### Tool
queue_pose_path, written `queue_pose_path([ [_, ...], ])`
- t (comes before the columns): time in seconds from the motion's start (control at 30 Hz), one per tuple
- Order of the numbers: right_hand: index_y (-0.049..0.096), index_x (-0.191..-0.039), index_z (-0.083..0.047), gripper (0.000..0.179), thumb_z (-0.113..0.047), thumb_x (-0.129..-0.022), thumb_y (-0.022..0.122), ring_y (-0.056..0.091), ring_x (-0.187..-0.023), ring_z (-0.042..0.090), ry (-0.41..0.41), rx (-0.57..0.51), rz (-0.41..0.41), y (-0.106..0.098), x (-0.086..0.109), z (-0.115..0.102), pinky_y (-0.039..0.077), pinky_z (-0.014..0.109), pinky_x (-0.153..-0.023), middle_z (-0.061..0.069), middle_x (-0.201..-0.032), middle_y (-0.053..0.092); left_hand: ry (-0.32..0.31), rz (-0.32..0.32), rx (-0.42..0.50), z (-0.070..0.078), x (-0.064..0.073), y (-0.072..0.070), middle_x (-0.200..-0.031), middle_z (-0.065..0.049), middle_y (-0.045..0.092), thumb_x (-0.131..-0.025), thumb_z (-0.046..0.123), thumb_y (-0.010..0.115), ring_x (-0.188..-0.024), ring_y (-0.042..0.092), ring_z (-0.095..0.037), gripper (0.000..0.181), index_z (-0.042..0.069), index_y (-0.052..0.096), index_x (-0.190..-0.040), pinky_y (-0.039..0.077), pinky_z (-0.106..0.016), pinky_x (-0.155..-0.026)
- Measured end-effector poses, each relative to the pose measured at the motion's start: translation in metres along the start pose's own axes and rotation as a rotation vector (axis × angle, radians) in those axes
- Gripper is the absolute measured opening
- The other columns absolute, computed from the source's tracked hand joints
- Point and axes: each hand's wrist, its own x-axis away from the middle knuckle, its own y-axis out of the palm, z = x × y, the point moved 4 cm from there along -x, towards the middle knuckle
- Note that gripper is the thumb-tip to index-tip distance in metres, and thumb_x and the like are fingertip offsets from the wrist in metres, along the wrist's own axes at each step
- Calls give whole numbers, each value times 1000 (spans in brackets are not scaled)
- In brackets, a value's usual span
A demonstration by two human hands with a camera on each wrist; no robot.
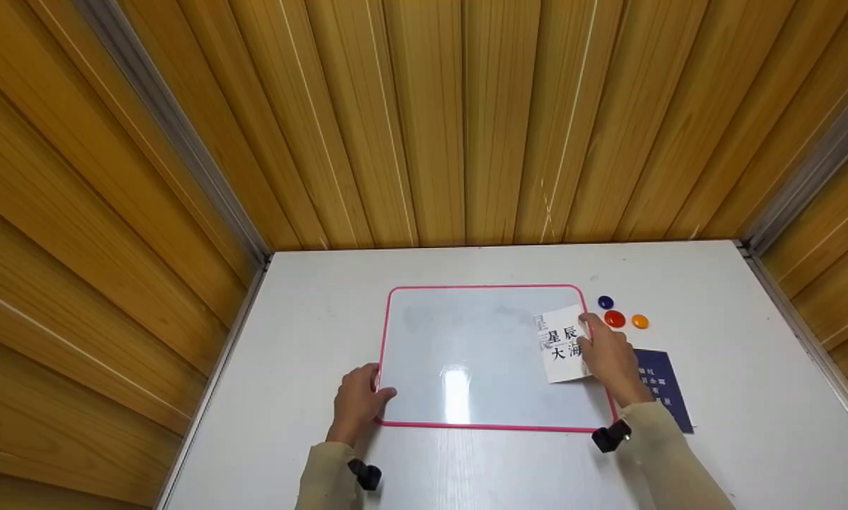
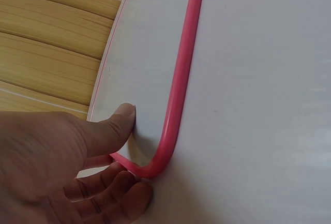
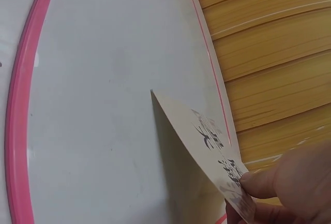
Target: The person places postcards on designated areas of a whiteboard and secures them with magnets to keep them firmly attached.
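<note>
The right hand [image 1: 611, 358] has its grip clamped on the white card [image 1: 562, 340], thumb on the printed face and fingers behind, pinching it by its right edge, and I'd want that pinch light, since stock this thin looks apt to crease. The card is tilted over the right part of the whiteboard [image 1: 466, 354], shading the surface beneath it; I can't tell whether any of it touches. I take the step as settling the card on that face, so I'd lower the free edge first, square it by eye to the pink rim [image 1: 480, 286], then ease the pinched side flat before letting go. The left hand [image 1: 358, 398] is closed on the board's near left corner, thumb over the face and fingers at the edge (a good anchor, to my mind), and I'd ask it for steadiness without lifting. Farther out on the bench [image 1: 310, 319], just past the right rim, lie a blue disc [image 1: 606, 302], a red disc [image 1: 614, 319] and an orange disc [image 1: 640, 321]; I'd steer clear of them, and of the dark blue card [image 1: 668, 397] partly hidden by the right sleeve [image 1: 668, 457], because a careless brush could shift them
</note>
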Motion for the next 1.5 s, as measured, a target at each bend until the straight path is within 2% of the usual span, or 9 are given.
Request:
queue_pose_path([
  [0.17,58,-137,-6,37,-9,-101,62,60,-75,31,-33,14,2,1,1,-2,45,43,-63,29,-119,66,-14,-5,0,1,0,0,-83,-2,58,-84,18,85,-77,52,-19,48,3,68,-126,46,-37,-68],
  [0.4,63,-130,3,32,-6,-100,61,64,-101,44,-43,38,-5,4,-1,-4,50,56,-81,31,-121,63,-9,-8,10,2,0,-1,-82,-1,57,-85,18,85,-77,52,-19,47,3,68,-125,46,-37,-68],
  [0.57,64,-129,5,31,-7,-100,60,62,-110,49,-50,46,-11,6,0,-5,49,60,-88,31,-122,63,-5,-11,31,1,0,-1,-81,0,58,-85,17,85,-77,53,-19,43,4,69,-123,47,-37,-68],
  [0.77,63,-130,5,35,-14,-101,61,60,-111,47,-32,52,-48,11,-1,-5,47,60,-91,30,-122,62,-12,-17,33,1,1,-1,-83,0,59,-85,17,85,-78,53,-19,42,5,69,-122,49,-38,-70],
  [0.97,62,-131,6,39,-19,-100,64,58,-110,44,-10,76,-67,15,-2,-5,47,60,-92,29,-121,60,-7,-7,-6,1,0,0,-83,-3,58,-85,18,85,-77,51,-19,46,3,68,-125,46,-37,-68],
  [1.27,62,-131,7,41,-19,-100,65,56,-103,39,9,77,-80,17,-1,-6,48,56,-89,28,-119,56,-46,-7,11,0,0,2,-90,-4,63,-86,18,85,-81,55,-20,48,4,67,-128,53,-41,-76],
  [1.5,56,-139,7,59,-33,-97,72,53,-100,36,52,36,-121,22,-1,-7,48,52,-89,26,-122,48,-45,2,23,1,1,1,-90,-4,63,-85,17,85,-82,55,-20,48,5,67,-128,52,-41,-77],
])
